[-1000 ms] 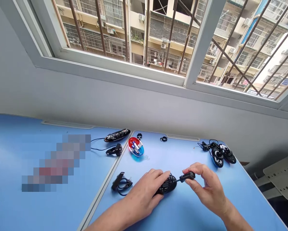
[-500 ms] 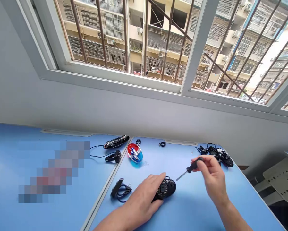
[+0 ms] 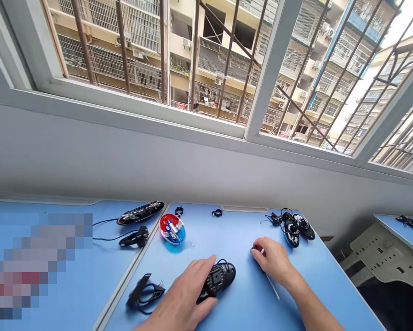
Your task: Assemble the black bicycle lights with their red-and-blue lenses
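Observation:
A black computer mouse (image 3: 220, 277) lies bottom-up on the blue table (image 3: 241, 230), its round underside showing. My left hand (image 3: 187, 296) rests on its near end with the fingers laid over it, holding it down. My right hand (image 3: 274, 263) is low on the table just right of the mouse, fingers curled. A thin metal screwdriver shaft (image 3: 272, 287) sticks out from under that hand toward me; the handle is hidden in the palm. The fingertips touch the table surface.
A red and blue see-through mouse (image 3: 172, 228), two small black rings (image 3: 216, 212), and a pile of black mice with cables (image 3: 294, 225) lie further back. Black shell parts (image 3: 140, 212) and a cabled piece (image 3: 144, 290) lie to the left. Grey wall and barred window behind.
My right hand has lifted the screwdriver off the mouse and lowered it to the table on the right. The view has swung to the right. My left hand stays on the mouse.

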Available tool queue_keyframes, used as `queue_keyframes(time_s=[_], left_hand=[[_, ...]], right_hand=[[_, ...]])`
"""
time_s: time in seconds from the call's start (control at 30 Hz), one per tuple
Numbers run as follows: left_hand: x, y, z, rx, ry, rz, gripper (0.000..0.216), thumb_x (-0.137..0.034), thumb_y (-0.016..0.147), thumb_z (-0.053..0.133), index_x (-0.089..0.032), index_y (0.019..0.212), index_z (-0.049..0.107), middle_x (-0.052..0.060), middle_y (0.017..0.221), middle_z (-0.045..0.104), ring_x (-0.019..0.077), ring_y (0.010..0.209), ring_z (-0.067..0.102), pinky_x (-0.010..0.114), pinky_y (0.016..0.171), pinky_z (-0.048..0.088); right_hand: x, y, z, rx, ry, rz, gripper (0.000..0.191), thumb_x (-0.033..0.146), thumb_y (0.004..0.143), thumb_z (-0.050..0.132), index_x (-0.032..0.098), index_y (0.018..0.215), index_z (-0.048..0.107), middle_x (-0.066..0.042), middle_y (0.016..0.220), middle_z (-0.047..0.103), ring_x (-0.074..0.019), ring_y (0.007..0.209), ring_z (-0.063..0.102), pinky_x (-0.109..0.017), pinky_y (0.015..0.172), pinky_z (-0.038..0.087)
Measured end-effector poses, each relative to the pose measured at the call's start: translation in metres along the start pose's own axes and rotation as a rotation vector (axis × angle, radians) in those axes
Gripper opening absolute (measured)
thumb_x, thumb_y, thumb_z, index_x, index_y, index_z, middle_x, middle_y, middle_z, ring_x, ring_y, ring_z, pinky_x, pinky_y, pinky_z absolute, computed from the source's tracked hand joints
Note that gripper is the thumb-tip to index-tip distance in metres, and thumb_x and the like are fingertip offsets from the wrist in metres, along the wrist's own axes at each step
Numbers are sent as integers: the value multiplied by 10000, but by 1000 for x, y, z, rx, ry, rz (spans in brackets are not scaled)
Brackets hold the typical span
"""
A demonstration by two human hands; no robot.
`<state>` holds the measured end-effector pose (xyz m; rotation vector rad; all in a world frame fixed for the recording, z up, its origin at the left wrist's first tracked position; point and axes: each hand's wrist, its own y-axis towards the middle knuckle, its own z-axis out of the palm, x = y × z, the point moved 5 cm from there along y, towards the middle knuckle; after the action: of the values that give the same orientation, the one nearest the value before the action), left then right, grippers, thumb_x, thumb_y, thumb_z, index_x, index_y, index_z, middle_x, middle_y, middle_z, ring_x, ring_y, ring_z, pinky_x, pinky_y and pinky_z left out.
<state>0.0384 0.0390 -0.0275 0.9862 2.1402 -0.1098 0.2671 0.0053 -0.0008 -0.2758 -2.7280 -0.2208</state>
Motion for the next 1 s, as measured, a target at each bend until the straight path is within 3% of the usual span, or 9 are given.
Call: queue_keyframes(time_s=[0.23, 0.4, 0.5, 0.73, 0.87, 1.0], left_hand=[[-8, 2, -3, 82, 6, -71, 402, -161, 743, 564, -205, 1142, 552, 94, 1182, 612, 289, 1067, 561, 400, 926, 452], [-15, 1, -3, 138, 7, -71, 538, -168, 704, 605, -175, 1233, 506, 113, 1255, 562, 286, 1142, 499, 375, 988, 409], [-17, 1, -4, 151, 27, -71, 506, -169, 736, 593, -164, 1236, 513, 123, 1278, 547, 285, 1155, 487, 374, 1013, 391], [-17, 2, -1, 147, 61, -53, 532, -150, 755, 594, -171, 1275, 487, 124, 1250, 563, 291, 1145, 490, 395, 1010, 399], [-16, 4, 1, 154, 77, -49, 487, -151, 723, 616, -163, 1201, 524, 132, 1201, 583, 306, 1096, 515, 422, 953, 443], [-23, 2, -7, 168, 106, -75, 449, -154, 726, 626, -147, 1168, 546, 145, 1197, 588, 320, 1093, 519, 436, 944, 446]], right_hand=[[7, -4, 9, 18, -252, -4, 121, 220, 881, 567, 206, 952, 664, -56, 935, 685, -213, 819, 667, -266, 653, 421], [14, -7, 6, 19, -361, -59, 145, 248, 896, 578, 214, 1017, 651, -79, 976, 689, -247, 874, 683, -285, 660, 465], [25, 0, 1, 12, -389, -115, 191, 229, 907, 561, 211, 1075, 648, -103, 1025, 701, -277, 934, 680, -324, 706, 500], [75, 53, 4, 41, -339, -348, 416, 182, 906, 553, 232, 1319, 533, -89, 1399, 545, -271, 1231, 527, -378, 946, 491], [88, 93, 16, 63, -304, -392, 419, 170, 909, 588, 229, 1319, 528, -104, 1366, 560, -267, 1199, 552, -407, 960, 494], [95, 114, 30, 96, -296, -437, 318, 301, 951, 590, 188, 1247, 561, -93, 1288, 574, -238, 1090, 607, -449, 911, 522]])
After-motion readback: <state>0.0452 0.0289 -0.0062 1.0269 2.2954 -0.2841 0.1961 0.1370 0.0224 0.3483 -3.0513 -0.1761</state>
